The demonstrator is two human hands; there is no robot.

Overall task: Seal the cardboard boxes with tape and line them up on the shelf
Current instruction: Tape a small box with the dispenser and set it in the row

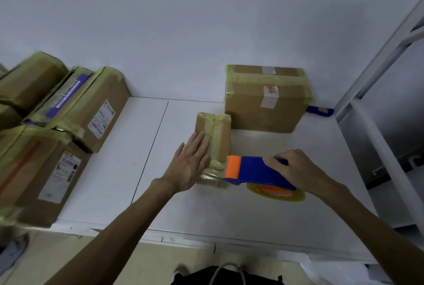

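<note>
A small cardboard box (pixel 219 130) with yellowish tape along its top lies in the middle of the white table (pixel 142 156). My left hand (pixel 191 162) presses flat on its left side, fingers straight. My right hand (pixel 292 170) grips a blue and orange tape dispenser (pixel 250 169) whose orange head sits at the box's near end. The tape roll (pixel 276 192) shows under the dispenser. A larger taped box (pixel 267 99) stands behind the small one, against the wall.
Several taped cardboard boxes (pixel 57 124) are stacked at the table's left edge. A second blue tool (pixel 320 111) pokes out from behind the larger box. A white metal shelf frame (pixel 376 124) rises at the right. The table's front edge (pixel 188 239) is near me.
</note>
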